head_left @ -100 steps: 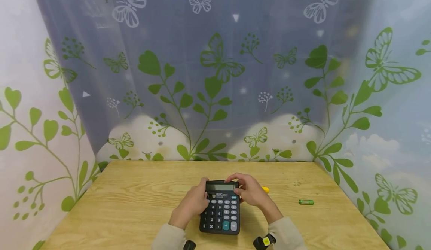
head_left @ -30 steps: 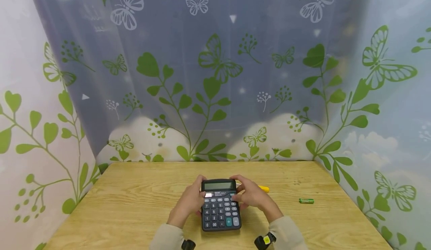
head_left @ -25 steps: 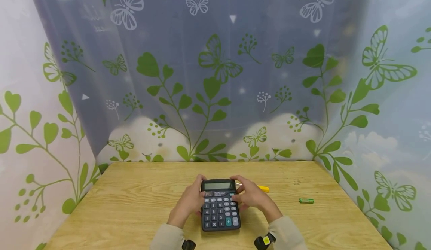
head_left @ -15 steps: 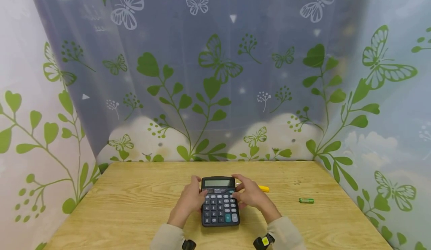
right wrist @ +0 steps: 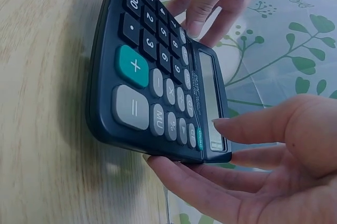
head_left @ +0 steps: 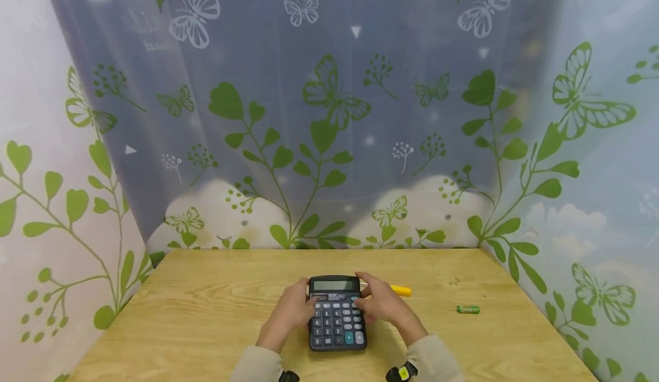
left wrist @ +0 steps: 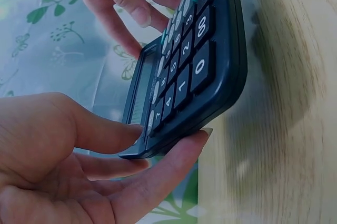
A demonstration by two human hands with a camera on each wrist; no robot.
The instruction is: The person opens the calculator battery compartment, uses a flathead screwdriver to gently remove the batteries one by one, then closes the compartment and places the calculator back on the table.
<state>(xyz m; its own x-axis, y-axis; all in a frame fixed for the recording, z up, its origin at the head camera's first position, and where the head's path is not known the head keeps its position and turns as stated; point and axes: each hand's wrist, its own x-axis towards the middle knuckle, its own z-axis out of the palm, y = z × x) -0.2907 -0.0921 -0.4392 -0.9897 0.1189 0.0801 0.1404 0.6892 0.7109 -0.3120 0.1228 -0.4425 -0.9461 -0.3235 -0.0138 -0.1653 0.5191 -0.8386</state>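
Observation:
A black desk calculator (head_left: 337, 323) with grey, black and green keys faces up between both hands. My left hand (head_left: 290, 310) grips its left side, thumb on the face beside the screen and fingers beneath, as the left wrist view shows. On the opposite side my right hand (head_left: 386, 302) holds the edge, its thumb near the screen (right wrist: 210, 98) and fingers under the body. Both wrist views show the calculator tilted and held above the wooden table (head_left: 216, 313). In the right wrist view a small mark shows at one end of the screen.
Behind my right hand lies a screwdriver with a yellow handle (head_left: 401, 290), its shaft partly hidden. A green battery (head_left: 468, 309) rests farther right on the table. Patterned curtains (head_left: 329, 142) with leaves and butterflies enclose the back and sides.
Since 3.3 seconds ago my right thumb has shifted from the screen's edge to near the upper right keys. The calculator rose slightly, then came back down within the last half second, held throughout.

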